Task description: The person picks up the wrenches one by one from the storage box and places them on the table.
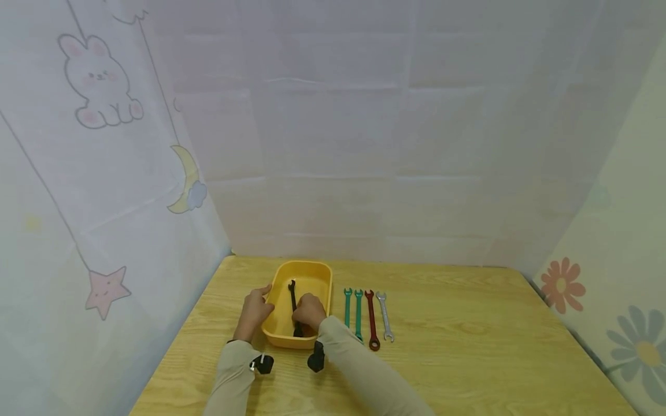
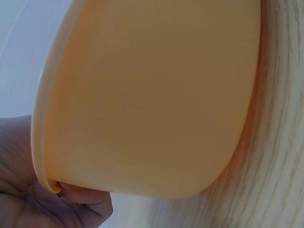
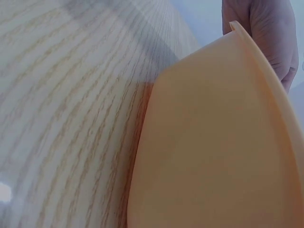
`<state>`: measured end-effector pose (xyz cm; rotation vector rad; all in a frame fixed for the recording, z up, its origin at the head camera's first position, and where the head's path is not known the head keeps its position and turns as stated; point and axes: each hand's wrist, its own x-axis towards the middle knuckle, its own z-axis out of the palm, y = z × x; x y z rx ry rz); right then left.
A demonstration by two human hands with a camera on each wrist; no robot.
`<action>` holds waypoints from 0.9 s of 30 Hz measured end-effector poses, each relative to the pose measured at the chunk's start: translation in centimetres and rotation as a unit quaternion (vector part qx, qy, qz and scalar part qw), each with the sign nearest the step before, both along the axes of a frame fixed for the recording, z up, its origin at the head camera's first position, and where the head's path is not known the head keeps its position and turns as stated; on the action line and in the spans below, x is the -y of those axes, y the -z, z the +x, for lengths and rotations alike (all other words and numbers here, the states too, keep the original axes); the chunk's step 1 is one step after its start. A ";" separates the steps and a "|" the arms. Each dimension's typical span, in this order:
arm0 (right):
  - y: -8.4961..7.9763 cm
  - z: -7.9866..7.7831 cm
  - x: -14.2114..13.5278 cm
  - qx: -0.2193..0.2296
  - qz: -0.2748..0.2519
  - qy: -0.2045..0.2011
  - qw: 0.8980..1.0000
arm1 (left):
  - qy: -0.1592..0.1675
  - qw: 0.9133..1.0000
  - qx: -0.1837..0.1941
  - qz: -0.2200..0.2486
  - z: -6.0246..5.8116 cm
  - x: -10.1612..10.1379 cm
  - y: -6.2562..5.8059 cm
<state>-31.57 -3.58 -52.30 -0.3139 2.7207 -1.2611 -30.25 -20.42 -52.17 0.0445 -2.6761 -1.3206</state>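
A black wrench (image 1: 293, 294) lies lengthwise in a yellow plastic tray (image 1: 314, 283), its open-ended jaw toward the back. My right hand (image 1: 310, 312) reaches over the tray's near right side and grips the middle of that wrench, hiding part of its handle. At the tray's left edge, my left hand (image 1: 255, 312) holds the rim. The left wrist view shows curled fingers (image 2: 90, 204) at the tray's rim, beside the outer wall (image 2: 156, 104). In the right wrist view the tray wall (image 3: 209, 133) hides the wrench and most of the right hand (image 3: 273, 38).
Right of the tray, two green wrenches (image 1: 358, 312), a red wrench (image 1: 372, 318) and a silver wrench (image 1: 385, 315) lie side by side on the wooden table (image 1: 468, 335). A pale cloth backdrop (image 1: 333, 144) rises behind the table and along its sides.
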 end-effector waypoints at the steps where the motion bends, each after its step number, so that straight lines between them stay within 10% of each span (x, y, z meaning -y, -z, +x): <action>1: 0.0 0.0 0.0 0.000 -0.001 0.001 1.000 | 0.000 1.000 0.000 0.001 0.0 0.0 0.0; 27: -0.3 0.1 0.0 -0.012 -0.022 -0.003 1.000 | -0.008 1.000 0.012 0.002 0.2 -0.3 -0.4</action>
